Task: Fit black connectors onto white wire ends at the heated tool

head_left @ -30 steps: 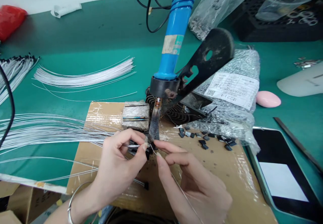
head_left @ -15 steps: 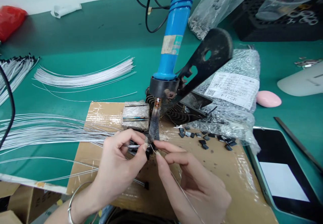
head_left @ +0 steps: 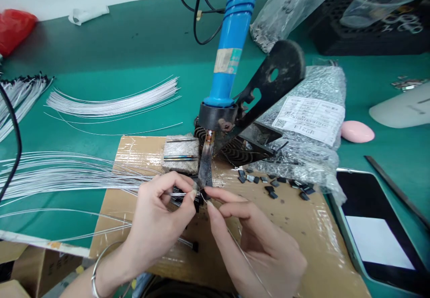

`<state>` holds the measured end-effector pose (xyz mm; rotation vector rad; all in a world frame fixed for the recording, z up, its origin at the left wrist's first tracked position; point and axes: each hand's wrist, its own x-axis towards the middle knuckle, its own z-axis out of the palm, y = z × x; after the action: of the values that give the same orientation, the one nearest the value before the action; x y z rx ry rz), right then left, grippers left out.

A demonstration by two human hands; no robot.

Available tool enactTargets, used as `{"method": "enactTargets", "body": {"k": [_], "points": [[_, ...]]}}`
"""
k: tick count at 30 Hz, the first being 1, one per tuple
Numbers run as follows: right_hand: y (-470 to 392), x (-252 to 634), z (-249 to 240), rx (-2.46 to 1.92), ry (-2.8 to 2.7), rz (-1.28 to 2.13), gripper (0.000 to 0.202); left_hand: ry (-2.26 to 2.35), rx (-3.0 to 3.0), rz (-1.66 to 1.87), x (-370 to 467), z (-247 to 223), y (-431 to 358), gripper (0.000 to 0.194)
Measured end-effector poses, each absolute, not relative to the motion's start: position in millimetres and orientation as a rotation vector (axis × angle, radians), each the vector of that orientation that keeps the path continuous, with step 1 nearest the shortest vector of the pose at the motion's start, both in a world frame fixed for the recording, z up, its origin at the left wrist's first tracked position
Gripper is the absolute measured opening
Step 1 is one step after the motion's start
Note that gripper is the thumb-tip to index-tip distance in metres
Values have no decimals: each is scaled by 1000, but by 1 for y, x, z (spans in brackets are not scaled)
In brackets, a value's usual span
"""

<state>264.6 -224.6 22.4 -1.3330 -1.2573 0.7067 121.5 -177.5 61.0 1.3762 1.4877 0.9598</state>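
A thin silvery wire [head_left: 179, 194], its long axis running leftward, is pinched in the left hand [head_left: 157, 226] right at the flat grey tip [head_left: 204, 168] of the blue-handled soldering iron [head_left: 231, 43], while the right hand [head_left: 258, 244] pinches a fine solder strand [head_left: 242, 253] over the taped brown cardboard [head_left: 302, 235] on the green bench [head_left: 101, 52].

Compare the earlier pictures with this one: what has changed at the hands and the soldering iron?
Almost nothing. The left hand still pinches a thin wire at the soldering iron tip; the right hand still feeds solder wire. Only the camera view shifted slightly.
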Motion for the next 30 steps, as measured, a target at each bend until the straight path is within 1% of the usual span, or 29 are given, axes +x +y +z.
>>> {"method": "enactTargets", "body": {"k": [5, 8, 10, 13, 14, 17, 21, 23, 25, 26, 30], "points": [[-227, 267, 22, -1324, -1271, 746, 16, 1444, 1366, 963, 121, 59, -177, 13], [-225, 284, 18, -1408, -1265, 704, 15, 1457, 1395, 937, 115, 55, -180, 13], [-221, 305, 11, -1529, -1261, 593, 16, 1494, 1467, 911, 109, 52, -181, 13], [-219, 337, -2, -1751, -1352, 275, 24, 1581, 1701, 851, 98, 48, -185, 15], [-219, 345, -6, -1816, -1387, 240, 26, 1595, 1798, 845, 94, 48, -186, 16], [-226, 354, -12, -1844, -1368, 290, 28, 1600, 2040, 884, 83, 48, -190, 16], [-233, 343, -9, -1871, -1160, 393, 28, 1706, 2320, 902, 61, 48, -180, 16], [-232, 338, -6, -1833, -1075, 411, 28, 1801, 2543, 795, 46, 45, -161, 17], [-230, 335, -5, -1779, -1009, 455, 26, 1889, 2771, 450, 32, 40, -134, 25], [-230, 335, -5, -1758, -982, 489, 25, 1892, 2797, 367, 26, 37, -119, 29], [-230, 334, -6, -1738, -873, 590, 28, 1826, 2845, 182, 16, 25, -59, 35]]}}
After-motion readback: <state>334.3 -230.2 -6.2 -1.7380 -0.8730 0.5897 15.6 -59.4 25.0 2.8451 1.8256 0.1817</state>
